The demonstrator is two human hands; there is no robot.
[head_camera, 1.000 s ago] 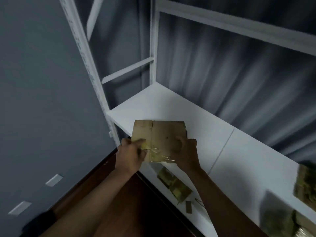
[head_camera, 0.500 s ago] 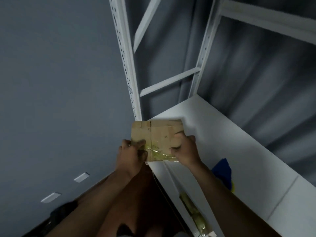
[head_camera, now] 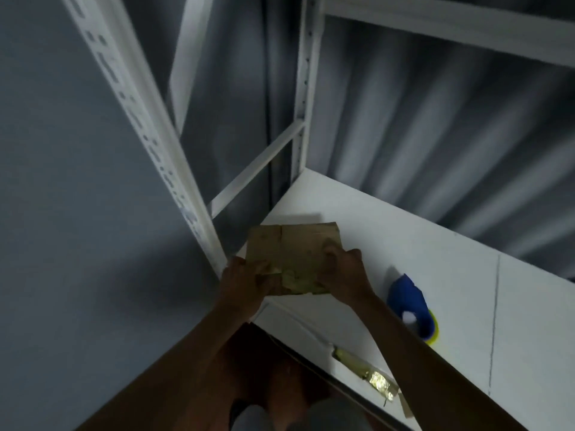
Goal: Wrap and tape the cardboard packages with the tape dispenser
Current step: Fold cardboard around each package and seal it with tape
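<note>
A flat brown cardboard package with shiny clear tape across its near part is held over the left corner of the white shelf. My left hand grips its near left edge, thumb on top. My right hand grips its right side, fingers curled over the top face. A blue and yellow tape dispenser lies on the shelf to the right of my right forearm, untouched.
White slotted uprights of the rack rise at the left and the back corner. A lower shelf carries a taped package. Grey curtain hangs behind; a grey wall stands at the left.
The view has swung right, so the rack's corner post and the tape dispenser show more fully. Both hands keep their grip on the package, now over the shelf corner.
</note>
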